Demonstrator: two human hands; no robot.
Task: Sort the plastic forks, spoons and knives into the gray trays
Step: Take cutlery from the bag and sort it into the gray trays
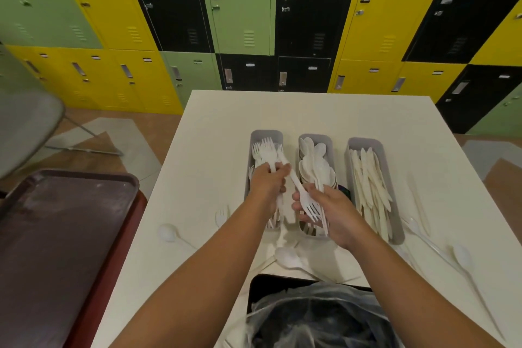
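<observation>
Fork bundle point(268, 154) gripped by left hand point(267, 182) over left tray point(267, 134), forks point(309, 206) held in right hand point(332, 210) over middle tray point(315, 137)

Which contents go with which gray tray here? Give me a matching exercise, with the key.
Column one:
1. left tray
2. middle tray
3. right tray
4. left hand

Column two:
A. knives
B. a bunch of forks gripped, tines pointing away
C. spoons
D. forks lying inside

Pairs: 1-D, 2-C, 3-A, 4-B.
</observation>
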